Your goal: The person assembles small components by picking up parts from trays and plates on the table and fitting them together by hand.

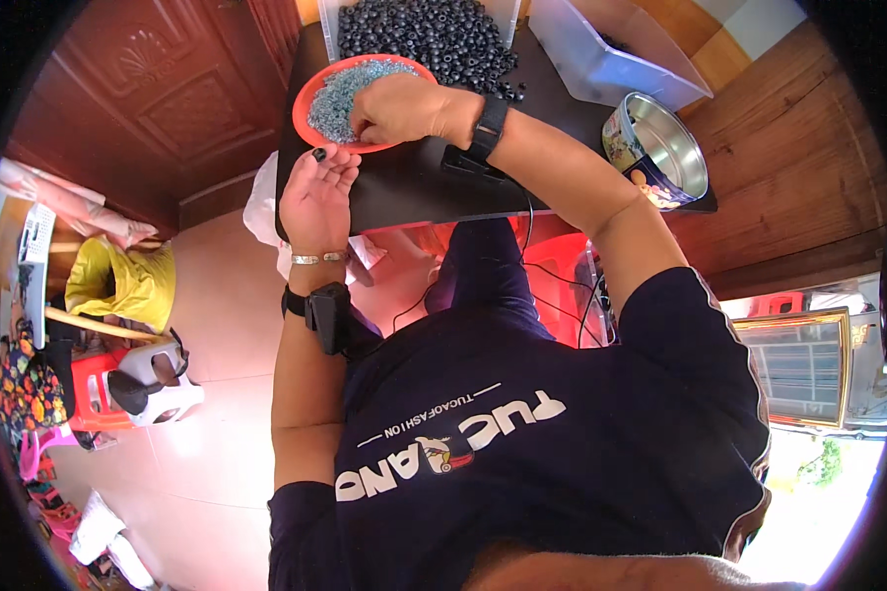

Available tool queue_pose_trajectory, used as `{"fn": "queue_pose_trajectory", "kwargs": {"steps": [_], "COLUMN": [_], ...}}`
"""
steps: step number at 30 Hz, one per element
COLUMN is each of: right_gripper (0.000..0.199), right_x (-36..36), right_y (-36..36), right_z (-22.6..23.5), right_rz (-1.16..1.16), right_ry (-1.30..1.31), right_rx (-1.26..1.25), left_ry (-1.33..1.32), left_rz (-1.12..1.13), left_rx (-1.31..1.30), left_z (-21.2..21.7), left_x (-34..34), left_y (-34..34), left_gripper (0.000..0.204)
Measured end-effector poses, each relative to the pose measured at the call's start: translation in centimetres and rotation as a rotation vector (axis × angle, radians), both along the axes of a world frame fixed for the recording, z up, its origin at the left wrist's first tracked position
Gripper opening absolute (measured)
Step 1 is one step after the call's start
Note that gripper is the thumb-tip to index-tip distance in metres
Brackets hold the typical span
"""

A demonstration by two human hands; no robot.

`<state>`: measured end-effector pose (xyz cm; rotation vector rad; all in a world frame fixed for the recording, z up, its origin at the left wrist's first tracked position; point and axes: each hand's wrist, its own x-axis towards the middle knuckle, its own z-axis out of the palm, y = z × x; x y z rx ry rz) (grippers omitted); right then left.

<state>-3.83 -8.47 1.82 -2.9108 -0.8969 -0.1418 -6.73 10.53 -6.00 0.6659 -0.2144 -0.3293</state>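
My left hand (317,200) is palm up at the table's near left edge, its fingertips pinched on a small black ring-like piece (319,155). Just beyond it, my right hand (402,106) reaches into a shallow red-orange bowl (304,98) of tiny, shiny silvery pieces (350,91). Its fingers curl together down at the heap, near the bowl's near rim; what they grip, if anything, is hidden. Behind the bowl lies a large pile of black ring-like pieces (434,44), spilling out of a clear plastic bin (330,30) onto the table.
The dark table (404,187) bears a second translucent bin (606,64) at the back right and an open round tin (665,148) at its right edge. A dark device (473,163) with a cable lies under my right wrist. Red plastic stools (94,384) stand at the left.
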Motion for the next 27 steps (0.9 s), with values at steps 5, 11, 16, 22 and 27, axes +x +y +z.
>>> {"fn": "queue_pose_trajectory", "kwargs": {"steps": [5, 11, 16, 22, 27], "right_gripper": [0.015, 0.016, 0.015, 0.016, 0.014], "right_x": [0.1, 0.7, 0.7, -0.2, -1.8], "right_y": [0.9, 0.3, -2.1, -2.7, -1.8], "right_z": [0.6, -0.4, 0.6, 1.1, 1.4], "right_rz": [-0.057, -0.030, 0.059, -0.051, -0.031], "right_ry": [0.001, -0.061, 0.026, 0.417, 0.439], "right_rx": [-0.017, 0.036, 0.367, 0.769, 0.890], "left_ry": [-0.012, -0.016, -0.022, -0.059, -0.081], "left_rz": [-0.015, -0.033, -0.050, -0.043, -0.081], "left_rx": [-0.012, -0.028, -0.018, 0.072, 0.118], "left_z": [-0.1, -0.3, -0.2, 0.7, 1.2], "left_x": [0.2, 0.3, 0.2, -0.5, -0.8], "left_y": [-0.1, 0.0, 0.1, -0.2, -0.6], "left_gripper": [0.024, 0.023, 0.024, 0.022, 0.023]}}
